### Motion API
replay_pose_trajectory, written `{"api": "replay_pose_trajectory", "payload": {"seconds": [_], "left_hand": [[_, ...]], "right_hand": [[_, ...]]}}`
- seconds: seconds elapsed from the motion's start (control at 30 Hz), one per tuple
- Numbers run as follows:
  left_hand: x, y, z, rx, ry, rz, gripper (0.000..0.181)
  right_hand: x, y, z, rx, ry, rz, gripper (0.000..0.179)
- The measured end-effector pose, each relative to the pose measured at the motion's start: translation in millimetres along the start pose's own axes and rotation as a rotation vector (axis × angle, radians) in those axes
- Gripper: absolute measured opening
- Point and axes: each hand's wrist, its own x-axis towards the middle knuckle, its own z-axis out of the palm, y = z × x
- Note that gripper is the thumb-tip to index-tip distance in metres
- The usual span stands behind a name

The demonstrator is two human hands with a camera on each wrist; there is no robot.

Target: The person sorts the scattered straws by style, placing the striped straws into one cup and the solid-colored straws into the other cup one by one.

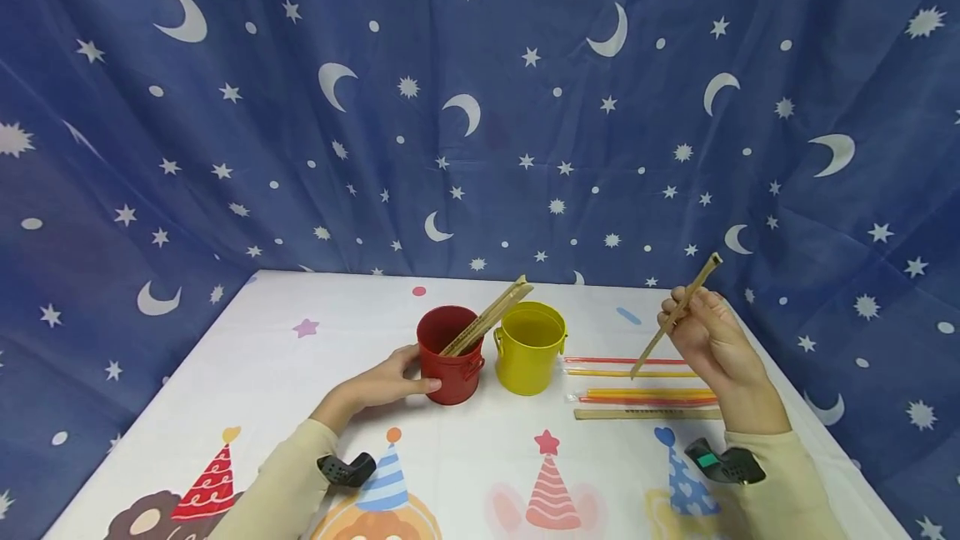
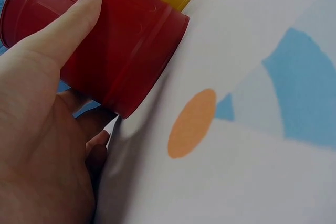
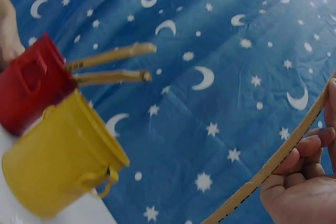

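Note:
My left hand [image 1: 382, 382] grips a small red metal bucket [image 1: 450, 377] low on its side, the thumb across the front and the other fingers behind. Two slim brown paper-wrapped sticks [image 1: 491, 317] lean out of that bucket towards the right. Beside it stands a yellow bucket [image 1: 528, 361] with side handles. Up at the right, over the table, my right hand [image 1: 716, 340] pinches another brown paper-wrapped stick [image 1: 673, 315] between thumb and fingers, held at a slant. In the right wrist view this stick [image 3: 278, 161] shows dark printing along one edge.
Right of the yellow bucket lie several red and yellow straws [image 1: 637, 373] in clear wrappers. In front of them is one more brown paper-wrapped stick [image 1: 645, 414]. The white tablecloth [image 1: 465, 457] has party-hat prints; a blue star-and-moon curtain [image 1: 480, 148] hangs behind.

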Motion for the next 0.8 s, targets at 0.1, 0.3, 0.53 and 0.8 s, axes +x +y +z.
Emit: {"api": "replay_pose_trajectory", "payload": {"seconds": [0.1, 0.3, 0.53, 0.8], "left_hand": [[1.6, -0.3, -2.4, -0.001, 0.009, 0.010, 0.084], [3.0, -3.3, -2.0, 0.000, -0.006, 0.009, 0.086], [3.4, -3.9, -1.4, -0.013, -0.007, 0.014, 0.086], [0.7, -1.2, -1.6, 0.004, 0.005, 0.017, 0.086]], "right_hand": [[9.9, 1, 11, 0.015, 0.016, -0.016, 0.033], [27.0, 11, 38, 0.066, -0.002, -0.052, 0.029], [51.7, 33, 76, 0.171, 0.015, -0.129, 0.023], [62.4, 59, 97, 0.248, -0.033, -0.196, 0.022]]}}
